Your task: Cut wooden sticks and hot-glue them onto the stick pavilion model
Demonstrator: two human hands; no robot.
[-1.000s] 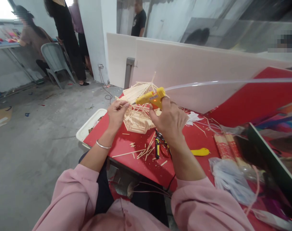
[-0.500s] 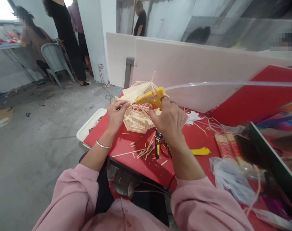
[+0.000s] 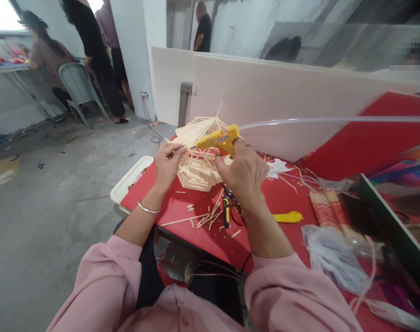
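Observation:
My right hand (image 3: 244, 163) is wrapped round a yellow glue gun (image 3: 218, 139), whose small orange light glows. A long clear glue stick runs from its back to the right. The nozzle points left, close to the fingertips of my left hand (image 3: 168, 159). Those fingers are pinched together; what lies between them is too small to make out. Just below and beyond both hands stands a model built of thin wooden sticks (image 3: 196, 177), with a slatted base. Its sloping stick roof (image 3: 196, 131) rises behind the glue gun.
On the red table (image 3: 182, 212) lie loose stick pieces (image 3: 210, 219), pliers with black-and-yellow handles (image 3: 226, 211), a yellow-handled tool (image 3: 288, 217), a plastic bag (image 3: 330, 253) and stick packs (image 3: 323, 210). White boards (image 3: 265, 97) lean behind. A white tray (image 3: 117, 191) sits left. Other people stand or sit farther off.
The glue gun has shifted very slightly to the right, its nozzle a little farther from my left fingertips. My left hand has hardly moved.

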